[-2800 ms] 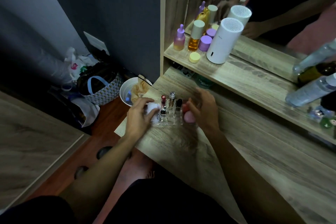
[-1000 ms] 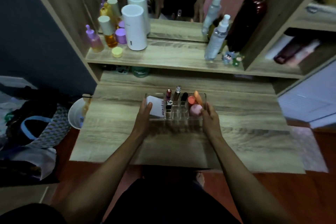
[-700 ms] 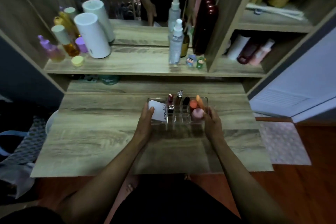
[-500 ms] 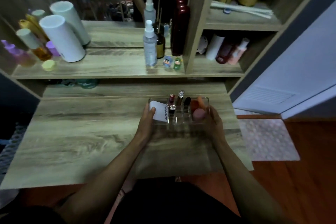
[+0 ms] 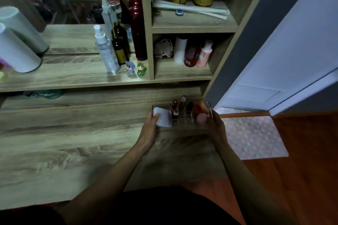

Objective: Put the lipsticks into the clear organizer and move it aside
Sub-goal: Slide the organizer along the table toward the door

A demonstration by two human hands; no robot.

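Observation:
I hold the clear organizer (image 5: 184,127) between both hands at the right end of the wooden tabletop (image 5: 73,139). My left hand (image 5: 149,129) grips its left end, the thumb on a white tube lying in it. My right hand (image 5: 216,128) grips its right end. Several lipsticks (image 5: 176,108) stand upright in the middle slots, one red, one silver-topped, one black. Pink and orange sponges (image 5: 201,117) fill the right compartment. Whether the organizer rests on the wood or hangs just above it, I cannot tell.
Behind the organizer a shelf (image 5: 73,76) carries a spray bottle (image 5: 106,51), dark bottles, two small figurines (image 5: 136,68) and a white cylinder (image 5: 16,53). A side cubby holds more bottles (image 5: 193,53). To the right lie a floor mat (image 5: 254,137) and a white door (image 5: 285,64).
The organizer has travelled from the left end of the tabletop to its right end, carried in both hands. My view has swung right with it.

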